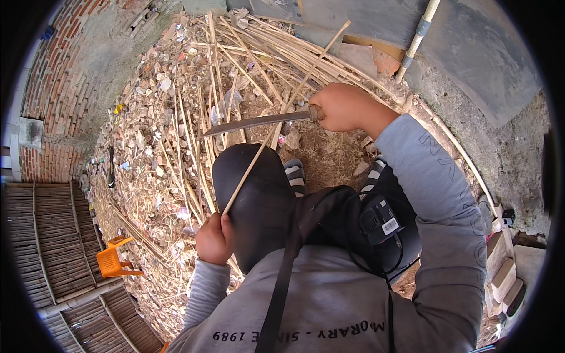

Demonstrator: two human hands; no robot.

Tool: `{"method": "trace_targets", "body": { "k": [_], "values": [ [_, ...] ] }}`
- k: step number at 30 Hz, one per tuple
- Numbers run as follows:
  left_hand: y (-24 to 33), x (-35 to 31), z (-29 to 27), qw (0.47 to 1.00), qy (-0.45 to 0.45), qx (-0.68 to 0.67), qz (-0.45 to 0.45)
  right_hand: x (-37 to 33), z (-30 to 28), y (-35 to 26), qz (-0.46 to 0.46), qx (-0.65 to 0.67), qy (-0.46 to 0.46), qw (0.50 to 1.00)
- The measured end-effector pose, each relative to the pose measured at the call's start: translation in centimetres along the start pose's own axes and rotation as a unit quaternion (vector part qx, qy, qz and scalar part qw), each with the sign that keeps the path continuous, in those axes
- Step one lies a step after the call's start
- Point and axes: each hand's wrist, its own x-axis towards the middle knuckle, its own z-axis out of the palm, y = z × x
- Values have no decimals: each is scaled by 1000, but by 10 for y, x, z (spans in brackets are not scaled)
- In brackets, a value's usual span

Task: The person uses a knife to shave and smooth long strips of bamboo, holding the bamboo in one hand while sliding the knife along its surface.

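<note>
Stick (262, 150) is laid slantwise over left knee (265, 188), near end clamped in left hand (213, 239); knife (253, 123) is clasped in right hand (341, 107), crossing stick. Light, springy, splintery handling is expected; hold best taken at near end, clear of knife

Lit by bright, diffuse daylight, casting only soft shadows. Palest over the littered ground (135, 170), darker at the bamboo panels (56, 235), nearly black on the trousers (262, 194). Fairly sharp toward the middle; bowed strongly near a round black rim, bending the brick wall (59, 88).
</note>
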Motion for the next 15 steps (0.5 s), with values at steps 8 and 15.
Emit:
{"method": "trace_targets", "body": {
  "k": [8,15],
  "values": [
    [4,11,-18,999,-35,25,23,-11,0,46,125,48,10,991],
    [8,19,-8,999,-31,-8,20,-6,4,34,69,112,-43,990]
  ]
}}
